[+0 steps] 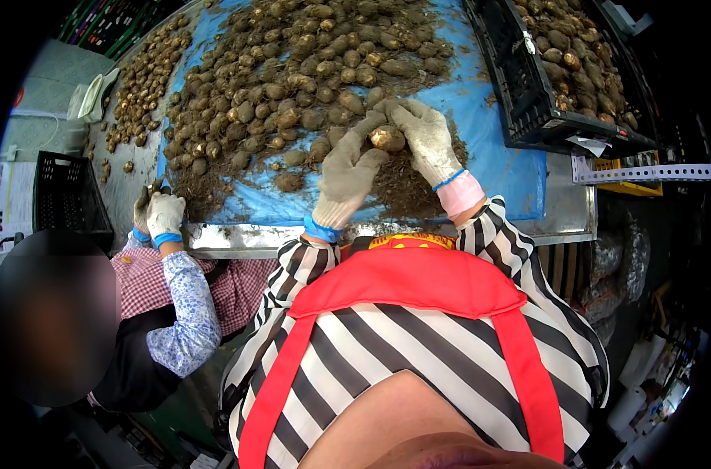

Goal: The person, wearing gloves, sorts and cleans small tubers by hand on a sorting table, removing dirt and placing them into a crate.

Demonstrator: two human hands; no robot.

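Both my hands wear dirty whitish work gloves and meet over the near part of a blue sheet. Between them is a brown, soil-covered taro [387, 138] with a pale cut-looking end facing me. My left hand [348, 172] is closed on its left side, thumb below and fingers above. From the right, my right hand [427, 139] bends its fingers over the top of the same taro; its fingertips are partly hidden. A large heap of dirty taros [293, 86] spreads beyond my hands, with loose soil and root bits [406, 187] just beneath them.
A black crate [527, 98] full of taros stands at the right. Smaller, cleaner taros [144, 90] lie on the metal table [566, 187] at the far left. A co-worker's gloved hands [162, 213] work at the left edge, near another black crate [70, 195].
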